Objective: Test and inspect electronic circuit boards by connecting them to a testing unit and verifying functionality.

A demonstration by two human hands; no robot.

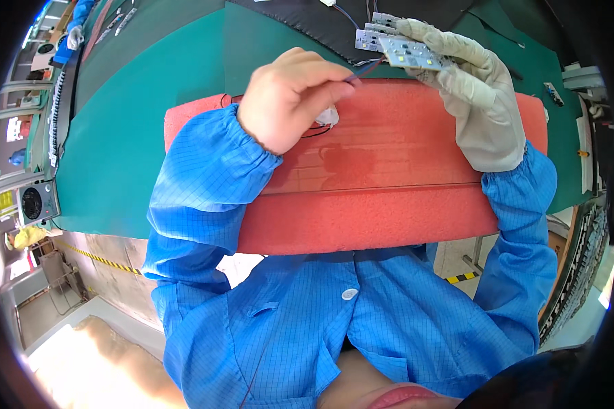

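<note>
Circuit board (411,54) in right hand (484,105), fingers (450,43) bent

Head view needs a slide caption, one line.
Bare left hand pinches thin wires while the gloved right hand holds a circuit board near a red pad.

A blue gridded smock (286,320) (one white button (349,294)) goes with an off-white right glove (488,119).

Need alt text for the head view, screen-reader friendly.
A white-gloved right hand holds a small circuit board while the bare left hand pinches thin wires leading toward it. More boards show just behind; a red pad lies beneath the hands on a green work surface.
</note>
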